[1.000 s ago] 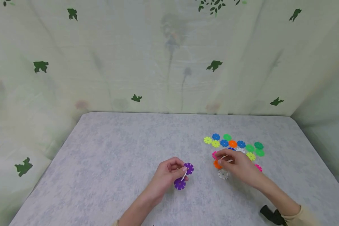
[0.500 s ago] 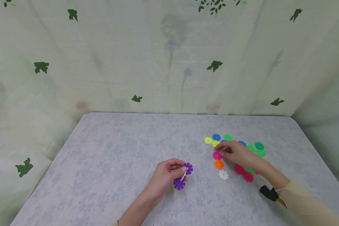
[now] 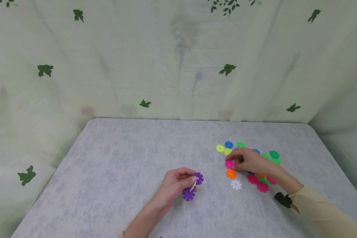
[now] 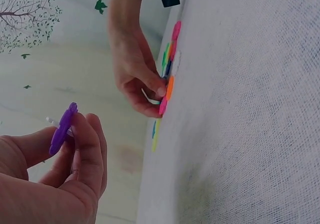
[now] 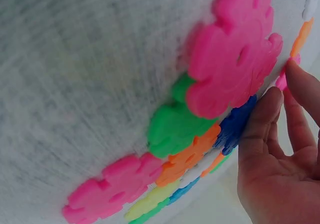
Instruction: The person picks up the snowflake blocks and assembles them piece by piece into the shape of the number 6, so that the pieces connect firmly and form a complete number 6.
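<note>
My left hand (image 3: 178, 183) pinches a small built piece of notched plastic discs, raised off the table: a purple interlocking disc (image 3: 188, 194), another purple disc (image 3: 199, 178), and a white disc (image 3: 193, 187) seen edge-on between them. Thumb and curled fingers grip the piece in the left wrist view too, where one purple disc (image 4: 62, 131) shows on edge. Low over the table on the right, my right hand (image 3: 253, 162) pinches a pink disc (image 3: 229, 164) in the row, thumb at the near edge and index finger at the far edge.
Below the pink disc lie an orange disc (image 3: 231, 174) and a white disc (image 3: 236, 184). Yellow discs (image 3: 220, 148), a blue disc (image 3: 228, 144) and several green and pink discs lie around the right hand, which covers some. A black strap-like object (image 3: 283, 200) sits at the right wrist.
My right hand, earlier holding something thin and white over the discs, has shifted back and up the row to the pink disc. My left hand with its purple discs stays nearly still.
</note>
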A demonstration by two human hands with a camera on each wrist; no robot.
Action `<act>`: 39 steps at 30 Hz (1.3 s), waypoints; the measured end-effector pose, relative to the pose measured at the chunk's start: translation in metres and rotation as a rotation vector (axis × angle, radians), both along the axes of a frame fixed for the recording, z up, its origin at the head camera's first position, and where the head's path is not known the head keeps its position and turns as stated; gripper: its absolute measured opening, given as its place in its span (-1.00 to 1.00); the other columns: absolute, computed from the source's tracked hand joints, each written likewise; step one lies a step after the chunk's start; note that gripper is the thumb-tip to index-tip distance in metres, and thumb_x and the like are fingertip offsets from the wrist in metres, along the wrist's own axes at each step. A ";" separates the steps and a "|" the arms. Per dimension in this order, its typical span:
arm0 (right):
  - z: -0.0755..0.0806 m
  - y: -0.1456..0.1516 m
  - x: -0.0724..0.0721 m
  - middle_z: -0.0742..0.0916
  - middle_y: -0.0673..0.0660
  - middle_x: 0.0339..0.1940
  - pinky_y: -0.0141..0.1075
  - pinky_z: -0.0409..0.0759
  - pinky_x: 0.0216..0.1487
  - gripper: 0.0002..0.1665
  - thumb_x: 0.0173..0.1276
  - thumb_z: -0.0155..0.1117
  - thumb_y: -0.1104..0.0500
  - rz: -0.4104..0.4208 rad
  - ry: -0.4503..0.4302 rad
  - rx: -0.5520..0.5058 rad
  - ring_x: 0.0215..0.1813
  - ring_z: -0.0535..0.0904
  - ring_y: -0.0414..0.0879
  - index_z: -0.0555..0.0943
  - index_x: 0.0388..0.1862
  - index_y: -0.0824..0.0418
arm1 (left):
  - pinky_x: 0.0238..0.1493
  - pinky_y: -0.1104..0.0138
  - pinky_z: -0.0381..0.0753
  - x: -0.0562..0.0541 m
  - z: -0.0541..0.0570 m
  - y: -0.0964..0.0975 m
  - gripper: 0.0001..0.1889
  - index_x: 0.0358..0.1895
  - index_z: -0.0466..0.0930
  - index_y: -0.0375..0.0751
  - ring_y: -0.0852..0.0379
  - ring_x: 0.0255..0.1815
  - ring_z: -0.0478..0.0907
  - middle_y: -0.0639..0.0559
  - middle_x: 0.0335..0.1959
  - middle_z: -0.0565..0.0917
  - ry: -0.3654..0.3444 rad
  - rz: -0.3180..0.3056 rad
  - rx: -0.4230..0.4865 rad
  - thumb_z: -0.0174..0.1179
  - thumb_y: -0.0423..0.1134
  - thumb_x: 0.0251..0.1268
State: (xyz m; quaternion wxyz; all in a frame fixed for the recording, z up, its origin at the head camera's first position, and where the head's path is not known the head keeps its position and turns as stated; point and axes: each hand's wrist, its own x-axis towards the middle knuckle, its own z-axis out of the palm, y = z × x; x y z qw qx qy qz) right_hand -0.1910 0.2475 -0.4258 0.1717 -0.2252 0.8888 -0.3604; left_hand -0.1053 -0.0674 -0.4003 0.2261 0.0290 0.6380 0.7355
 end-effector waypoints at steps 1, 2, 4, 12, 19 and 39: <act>0.000 0.000 0.000 0.60 0.04 -0.29 -0.32 0.53 -0.29 -0.71 0.25 0.42 0.30 -0.006 0.002 0.003 -0.26 0.49 -0.05 0.66 -0.04 0.14 | -0.28 0.37 0.62 0.000 0.000 0.000 -0.75 -0.04 0.59 -0.45 0.08 -0.35 0.67 -0.10 -0.30 0.70 -0.003 -0.001 0.000 0.24 -0.32 0.35; 0.000 0.000 0.000 0.59 0.04 -0.32 -0.32 0.52 -0.29 -0.72 0.24 0.42 0.30 -0.012 0.003 0.008 -0.26 0.49 -0.05 0.64 -0.07 0.14 | -0.28 0.37 0.63 0.000 0.000 0.000 -0.75 -0.04 0.59 -0.44 0.08 -0.35 0.67 -0.10 -0.30 0.70 -0.004 -0.002 0.001 0.24 -0.32 0.35; 0.001 -0.001 0.001 0.58 0.03 -0.37 -0.32 0.51 -0.31 -0.74 0.23 0.44 0.29 -0.023 0.007 0.013 -0.28 0.49 -0.06 0.62 -0.12 0.12 | -0.28 0.37 0.63 -0.001 0.000 0.001 -0.75 -0.04 0.59 -0.44 0.08 -0.34 0.67 -0.10 -0.30 0.69 -0.007 -0.005 0.004 0.24 -0.32 0.35; 0.004 -0.001 0.004 0.64 -0.01 -0.33 -0.26 0.56 -0.26 -0.79 0.24 0.37 0.33 -0.112 -0.005 0.026 -0.25 0.54 -0.08 0.64 -0.19 0.08 | -0.28 0.37 0.62 -0.002 0.001 0.000 -0.77 -0.04 0.57 -0.45 0.08 -0.34 0.67 -0.09 -0.30 0.68 -0.013 -0.009 0.020 0.22 -0.34 0.35; 0.010 0.002 0.017 0.68 -0.01 -0.23 -0.24 0.60 -0.14 -0.81 0.33 0.26 0.36 -0.139 0.098 -0.005 -0.18 0.58 -0.08 0.66 -0.14 0.12 | -0.25 0.33 0.61 -0.002 0.001 0.000 -0.79 -0.07 0.55 -0.43 0.09 -0.37 0.67 -0.08 -0.33 0.69 0.007 0.005 -0.005 0.22 -0.34 0.34; 0.036 -0.029 0.083 0.66 0.13 -0.18 -0.19 0.67 -0.32 -0.79 0.42 0.23 0.31 -0.450 0.071 -0.337 -0.21 0.62 0.18 0.59 0.00 0.19 | -0.32 0.31 0.59 -0.002 0.003 -0.002 -0.77 -0.09 0.55 -0.36 0.05 -0.37 0.70 -0.19 -0.27 0.73 0.003 -0.015 -0.034 0.24 -0.25 0.36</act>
